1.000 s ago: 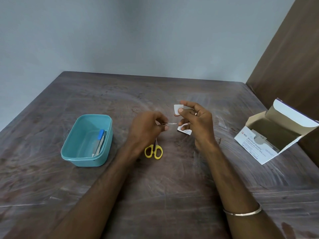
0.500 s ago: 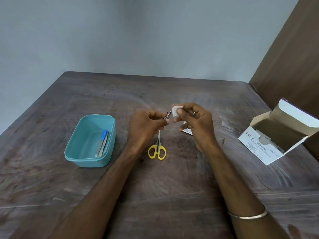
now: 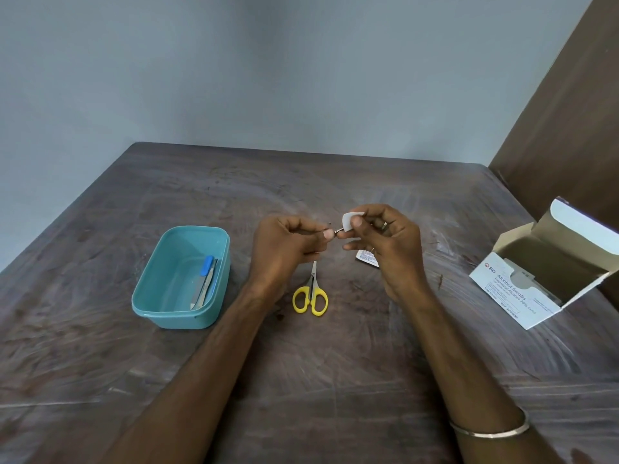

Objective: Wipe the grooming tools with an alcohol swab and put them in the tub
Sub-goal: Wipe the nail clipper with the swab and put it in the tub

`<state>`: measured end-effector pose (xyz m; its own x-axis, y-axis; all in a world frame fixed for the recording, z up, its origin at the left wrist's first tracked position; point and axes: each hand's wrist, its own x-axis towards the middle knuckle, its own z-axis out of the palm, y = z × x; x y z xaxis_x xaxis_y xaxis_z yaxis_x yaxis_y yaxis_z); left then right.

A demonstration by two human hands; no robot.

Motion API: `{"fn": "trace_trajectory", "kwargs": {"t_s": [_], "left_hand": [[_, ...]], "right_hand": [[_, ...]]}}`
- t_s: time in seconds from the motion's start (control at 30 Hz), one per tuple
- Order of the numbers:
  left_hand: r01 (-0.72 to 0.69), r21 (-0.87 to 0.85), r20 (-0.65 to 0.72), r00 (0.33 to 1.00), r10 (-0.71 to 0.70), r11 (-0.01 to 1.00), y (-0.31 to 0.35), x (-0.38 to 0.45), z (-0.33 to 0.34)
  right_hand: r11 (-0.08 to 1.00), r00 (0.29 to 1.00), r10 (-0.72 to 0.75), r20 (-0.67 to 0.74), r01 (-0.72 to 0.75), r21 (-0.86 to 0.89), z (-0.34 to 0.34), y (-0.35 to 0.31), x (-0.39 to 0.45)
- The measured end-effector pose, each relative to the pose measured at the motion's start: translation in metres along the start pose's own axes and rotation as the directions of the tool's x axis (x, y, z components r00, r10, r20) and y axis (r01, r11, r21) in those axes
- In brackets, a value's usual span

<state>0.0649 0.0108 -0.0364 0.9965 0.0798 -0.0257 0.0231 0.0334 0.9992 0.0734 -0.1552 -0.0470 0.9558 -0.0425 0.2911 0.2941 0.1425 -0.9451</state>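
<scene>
Scissors (image 3: 310, 294): yellow-handled, lay flat on the table (image 3: 335, 380), unwiped; likely light, rigid, best lifted by the loops.

Tub (image 3: 182, 277): teal, left of scissors; held a blue-handled tool (image 3: 207, 277) and another slim one.

Left hand (image 3: 284, 246): pinched a thin metal tool (image 3: 336, 231), mostly hidden; judged light, stiff, slippery, best held at the rear end.

Right hand (image 3: 388, 239): pinched the white swab (image 3: 349, 221) around the tool's tip; soft, damp, flimsy.

Wrapper (image 3: 366, 257): beneath right hand.

Box (image 3: 549, 266): open, far right.
</scene>
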Motion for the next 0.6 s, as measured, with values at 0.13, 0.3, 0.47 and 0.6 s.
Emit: {"fn": "trace_trajectory", "kwargs": {"t_s": [0.13, 0.3, 0.47, 0.6], "left_hand": [[0.054, -0.102, -0.023, 0.998, -0.057, 0.993, 0.0014, 0.0012, -0.0004], [0.072, -0.193, -0.110, 0.989, -0.095, 0.978, 0.0021, 0.0018, 0.0000], [0.099, -0.287, -0.104, 0.986, -0.134, 0.953, 0.0011, -0.0002, 0.0014], [0.098, -0.347, -0.116, 0.982, -0.146, 0.933, -0.0038, 0.0036, -0.0006]], "right_hand": [[1.000, 1.000, -0.017, 0.001, 0.017, 0.007, 0.0005, -0.0006, -0.0005], [0.999, 0.996, -0.046, 0.078, 0.048, -0.025, 0.0006, -0.0006, -0.0020], [0.993, 0.988, -0.018, 0.154, 0.036, -0.111, 0.0042, 0.0022, -0.0045], [0.987, 0.976, 0.029, 0.217, 0.005, -0.158, 0.0043, 0.0048, -0.0051]]}}
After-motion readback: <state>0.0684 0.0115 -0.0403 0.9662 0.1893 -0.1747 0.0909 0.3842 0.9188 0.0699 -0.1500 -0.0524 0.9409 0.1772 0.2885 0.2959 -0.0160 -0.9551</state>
